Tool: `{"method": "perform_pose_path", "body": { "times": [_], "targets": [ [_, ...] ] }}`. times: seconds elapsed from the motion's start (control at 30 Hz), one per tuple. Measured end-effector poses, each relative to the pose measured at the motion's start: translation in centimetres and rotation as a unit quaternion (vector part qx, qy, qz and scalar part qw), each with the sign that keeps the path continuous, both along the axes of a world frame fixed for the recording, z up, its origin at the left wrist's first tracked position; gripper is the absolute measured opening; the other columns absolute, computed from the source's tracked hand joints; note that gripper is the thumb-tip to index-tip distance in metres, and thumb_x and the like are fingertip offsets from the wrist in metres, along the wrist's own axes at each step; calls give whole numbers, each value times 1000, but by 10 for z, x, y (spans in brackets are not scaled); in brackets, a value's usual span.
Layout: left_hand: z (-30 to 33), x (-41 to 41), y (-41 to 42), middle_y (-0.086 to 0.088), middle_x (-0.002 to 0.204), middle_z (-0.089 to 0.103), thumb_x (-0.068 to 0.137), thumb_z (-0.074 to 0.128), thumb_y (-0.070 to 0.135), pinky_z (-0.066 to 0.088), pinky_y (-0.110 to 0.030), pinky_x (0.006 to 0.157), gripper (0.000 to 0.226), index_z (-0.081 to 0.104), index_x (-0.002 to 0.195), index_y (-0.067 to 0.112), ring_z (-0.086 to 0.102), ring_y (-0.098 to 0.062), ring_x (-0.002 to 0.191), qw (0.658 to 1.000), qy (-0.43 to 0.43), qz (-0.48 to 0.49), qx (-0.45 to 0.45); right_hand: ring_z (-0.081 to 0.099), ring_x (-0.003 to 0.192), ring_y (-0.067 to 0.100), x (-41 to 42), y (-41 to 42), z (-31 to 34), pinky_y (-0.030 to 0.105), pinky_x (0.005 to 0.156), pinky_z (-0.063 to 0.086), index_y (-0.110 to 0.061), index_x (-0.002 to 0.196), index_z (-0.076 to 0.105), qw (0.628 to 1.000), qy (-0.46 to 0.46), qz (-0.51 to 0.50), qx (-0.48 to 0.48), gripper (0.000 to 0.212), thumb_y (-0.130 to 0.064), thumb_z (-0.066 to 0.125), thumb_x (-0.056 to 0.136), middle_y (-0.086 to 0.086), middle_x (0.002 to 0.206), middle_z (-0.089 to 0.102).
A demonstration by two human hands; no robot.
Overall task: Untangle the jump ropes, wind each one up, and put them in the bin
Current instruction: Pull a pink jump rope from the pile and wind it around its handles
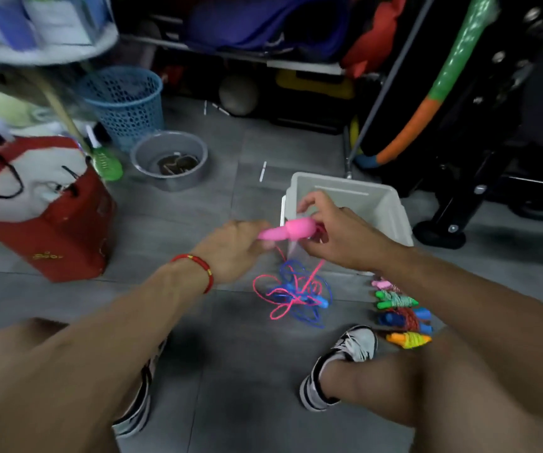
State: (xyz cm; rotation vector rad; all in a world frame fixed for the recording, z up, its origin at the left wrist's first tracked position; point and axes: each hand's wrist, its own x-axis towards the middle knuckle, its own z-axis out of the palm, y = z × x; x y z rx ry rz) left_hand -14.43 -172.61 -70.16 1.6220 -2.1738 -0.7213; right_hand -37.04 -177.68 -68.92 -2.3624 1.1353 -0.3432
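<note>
Both hands raised above the grey tiled floor (218,371), just in front of the white bin (384,204). Left hand (234,248) curled round the narrow end of the pink handles (288,231), a red bracelet (198,266) on its wrist. Right hand (335,230) bent over the thick end of those handles, thumb and fingertips pinching there; blurred, so the exact hold hard to read. Pink cord (312,276) dropping from the handles to the floor, running into a loose tangle with a blue jump rope (296,295) directly below the hands, near the bin's front wall. Four wound ropes lined up on the floor by the bin's near right corner, beside the right forearm: a pink bundle (383,284) partly hidden, a green bundle (394,300), a blue-handled bundle with red cord (404,318) and an orange bundle (409,340). White shoe (355,346) just left of the orange one. Farther off toward the left: red bag (44,217), grey basin (169,160), blue basket (123,99).
</note>
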Motion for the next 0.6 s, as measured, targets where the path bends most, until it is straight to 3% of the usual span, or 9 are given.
{"method": "perform_pose_path", "body": {
  "times": [0.1,0.13,0.2,0.23,0.27,0.33,0.43,0.5,0.6],
  "targets": [
    [5,26,2,0,71,54,98,58,25,29,-32,60,21,52,78,19,47,-22,59,983,117,134,49,67,75,9,-7,-17,-19,33,78,54,-29,94,57,995,68,-48,61,18,-14,67,87,-6,78,71],
    [8,35,1,1,66,50,97,56,20,32,-30,54,20,51,77,19,41,-18,49,941,251,212,82,69,78,14,-11,-25,-27,37,83,55,-27,85,59,989,98,-49,98,16,-12,64,88,-5,75,71],
    [18,57,-3,2,56,42,102,45,13,32,-20,43,24,51,79,17,32,-10,36,784,490,363,113,70,82,23,-15,-39,-41,44,87,55,-24,78,61,973,168,-31,155,17,-13,62,90,-5,71,68],
    [20,73,-4,3,52,40,105,40,14,31,-16,41,27,49,80,16,29,-9,33,728,539,407,121,69,83,25,-15,-43,-46,45,88,54,-21,79,63,967,191,-30,166,14,-16,63,92,-3,74,69],
    [19,86,-5,3,49,40,106,39,16,32,-14,39,28,48,79,16,29,-9,32,703,546,436,132,68,80,23,-13,-47,-48,44,86,54,-18,81,66,967,188,-37,168,13,-20,63,94,0,77,71],
    [8,104,-4,0,50,41,105,40,15,36,-16,40,29,46,76,16,31,-12,31,721,480,468,173,65,68,17,-3,-51,-45,38,74,54,-17,82,67,979,98,-65,166,20,-23,58,100,-1,70,69],
    [-17,110,4,-7,64,51,98,50,10,38,-23,49,13,54,85,10,41,-16,36,823,247,454,237,57,58,12,23,-54,-29,31,63,46,-24,83,69,992,-30,-73,103,24,-23,53,101,-9,62,58],
    [-28,107,13,-11,75,64,95,52,11,42,-24,49,9,59,95,5,55,-23,45,874,82,382,290,53,64,9,43,-53,-16,32,67,44,-28,87,72,997,-26,-37,55,22,-32,54,99,-9,68,60],
    [-31,98,30,-11,85,68,89,56,12,55,-30,51,14,63,97,2,72,-27,70,888,-145,214,381,56,69,13,67,-45,1,33,72,47,-32,94,74,998,-4,16,58,23,-43,54,94,-9,73,65]
  ]
}}
